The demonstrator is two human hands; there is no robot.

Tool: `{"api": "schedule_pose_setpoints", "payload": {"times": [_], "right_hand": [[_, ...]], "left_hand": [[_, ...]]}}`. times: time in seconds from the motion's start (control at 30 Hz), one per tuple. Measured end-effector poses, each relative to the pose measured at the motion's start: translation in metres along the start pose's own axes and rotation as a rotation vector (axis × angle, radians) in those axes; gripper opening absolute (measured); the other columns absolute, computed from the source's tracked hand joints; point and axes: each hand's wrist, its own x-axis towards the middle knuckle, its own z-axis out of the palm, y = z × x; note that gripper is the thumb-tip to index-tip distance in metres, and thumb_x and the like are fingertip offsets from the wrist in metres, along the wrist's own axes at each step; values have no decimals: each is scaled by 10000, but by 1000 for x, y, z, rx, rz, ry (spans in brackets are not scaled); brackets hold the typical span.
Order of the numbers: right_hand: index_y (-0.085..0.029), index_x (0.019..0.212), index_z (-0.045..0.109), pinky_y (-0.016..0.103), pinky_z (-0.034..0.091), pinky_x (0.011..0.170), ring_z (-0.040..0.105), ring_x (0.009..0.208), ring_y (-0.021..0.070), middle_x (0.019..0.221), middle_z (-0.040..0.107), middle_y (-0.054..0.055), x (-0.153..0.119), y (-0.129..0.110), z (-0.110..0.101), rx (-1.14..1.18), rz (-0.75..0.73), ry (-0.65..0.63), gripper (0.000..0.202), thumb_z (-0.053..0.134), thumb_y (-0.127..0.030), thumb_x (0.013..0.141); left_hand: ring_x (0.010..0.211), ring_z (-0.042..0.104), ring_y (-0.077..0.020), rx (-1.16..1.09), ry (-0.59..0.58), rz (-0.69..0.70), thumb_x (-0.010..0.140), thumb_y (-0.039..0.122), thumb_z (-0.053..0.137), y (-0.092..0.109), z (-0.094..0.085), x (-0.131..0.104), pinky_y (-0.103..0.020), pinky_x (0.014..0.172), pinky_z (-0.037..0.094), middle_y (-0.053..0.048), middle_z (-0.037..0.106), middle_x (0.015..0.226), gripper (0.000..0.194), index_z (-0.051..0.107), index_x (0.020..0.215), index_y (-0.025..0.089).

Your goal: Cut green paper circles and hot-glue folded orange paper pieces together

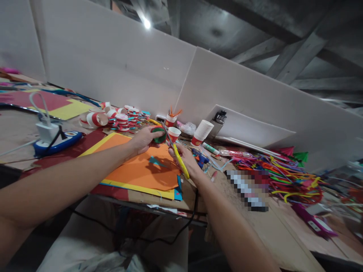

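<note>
My left hand (145,139) grips a small round green and red piece (159,135), perhaps paper; its exact make is too small to tell. In my right hand (184,156) are yellow-handled scissors (181,161), their blades pointing up and left beside the green piece. Beneath both hands lie orange sheets (136,168) on yellow and blue ones. A small teal scrap (155,161) rests on the orange paper. Just behind the scissors stands a white and red paper cup (174,133).
Cut red and white cups (121,122) cluster at the back left. A cup stack (203,132), a bottle (217,122) and a blue glue gun (200,158) are right of my hands. Colourful pipe cleaners (283,175) pile farther right; a blue power strip (59,142) lies left.
</note>
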Motion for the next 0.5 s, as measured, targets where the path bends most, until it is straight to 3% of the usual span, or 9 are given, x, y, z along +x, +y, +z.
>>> {"api": "schedule_pose_setpoints", "payload": {"times": [0.27,0.5], "right_hand": [[-212,1034,577,243,403,530,443,586,118,668,479,-28,-1,-1,-2,21,42,-22,454,565,-605,806],[-204,934,600,288,437,749,511,790,146,887,566,12,4,7,-4,-29,-69,7,367,574,-552,819]], "left_hand": [[539,595,-123,34,-5,-2,676,138,699,0,1,0,-188,349,455,-35,659,701,194,664,865,109],[560,604,-132,70,-27,-2,660,159,706,0,0,-1,-185,358,455,-43,661,707,190,667,840,112]]}}
